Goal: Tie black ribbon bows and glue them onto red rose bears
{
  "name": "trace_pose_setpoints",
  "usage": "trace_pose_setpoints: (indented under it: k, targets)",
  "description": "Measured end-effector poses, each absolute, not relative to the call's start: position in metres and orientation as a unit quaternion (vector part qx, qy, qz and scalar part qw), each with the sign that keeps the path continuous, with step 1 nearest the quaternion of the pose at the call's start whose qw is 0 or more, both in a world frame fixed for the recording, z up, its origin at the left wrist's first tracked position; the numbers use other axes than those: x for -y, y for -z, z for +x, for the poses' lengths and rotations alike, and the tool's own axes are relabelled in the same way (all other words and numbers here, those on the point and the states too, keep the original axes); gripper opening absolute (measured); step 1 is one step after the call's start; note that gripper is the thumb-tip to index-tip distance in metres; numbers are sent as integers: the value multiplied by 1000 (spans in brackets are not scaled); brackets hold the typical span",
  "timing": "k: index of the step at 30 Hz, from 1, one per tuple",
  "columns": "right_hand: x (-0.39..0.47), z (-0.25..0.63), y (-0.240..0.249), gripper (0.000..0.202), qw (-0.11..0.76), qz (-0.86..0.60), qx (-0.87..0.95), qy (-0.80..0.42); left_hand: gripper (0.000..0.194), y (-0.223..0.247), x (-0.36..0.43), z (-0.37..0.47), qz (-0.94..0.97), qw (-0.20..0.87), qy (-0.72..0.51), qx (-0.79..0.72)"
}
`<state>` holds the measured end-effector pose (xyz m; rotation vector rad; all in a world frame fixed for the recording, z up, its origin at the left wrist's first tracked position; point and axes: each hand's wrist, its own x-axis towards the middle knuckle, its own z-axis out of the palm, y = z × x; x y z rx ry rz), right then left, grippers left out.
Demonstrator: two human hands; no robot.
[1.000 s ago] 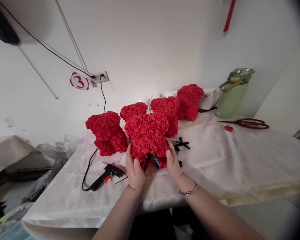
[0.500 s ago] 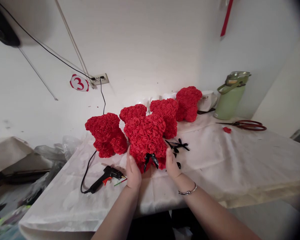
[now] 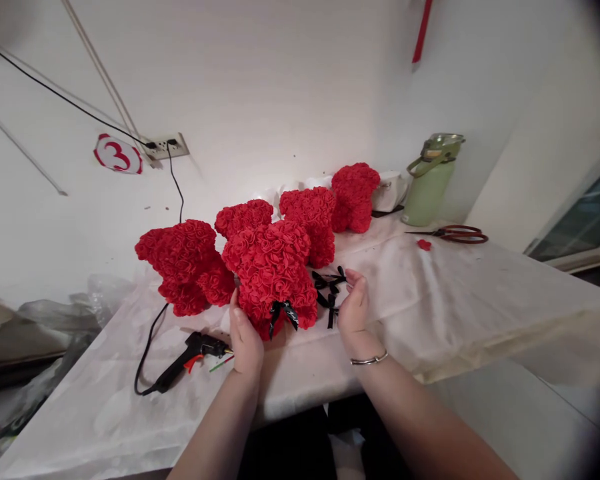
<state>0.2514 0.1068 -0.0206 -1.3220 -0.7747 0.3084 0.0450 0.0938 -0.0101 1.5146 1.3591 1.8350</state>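
Right hand [image 3: 354,310] moved from front red bear [image 3: 267,260] to black bows [image 3: 331,302] at 3 o'clock, grip I cannot tell | left hand [image 3: 247,339] lies open against bear's 8 o'clock side

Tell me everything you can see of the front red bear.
The front red bear is covered in rose-like flowers that look like foam. A black ribbon with pale lettering hangs below its head. It appears upright on the white tablecloth, its underside hidden. The left hand appears to touch its side; the right hand is apart from it.
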Motion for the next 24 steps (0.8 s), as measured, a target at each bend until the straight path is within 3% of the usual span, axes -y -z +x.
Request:
trace_pose_setpoints:
  k: [6,14,24]
  targets:
    - [-100,272,25,48,635,-662,373,-140,63,6,-92,48,542,204,-654,-487]
    - [-71,274,14,6,403,-696,583,-119,63,1,-88,49,547,201,-648,-490]
    - [-58,271,4,13,293,-701,645,-83,60,-1,-75,46,554,220,-622,-507]
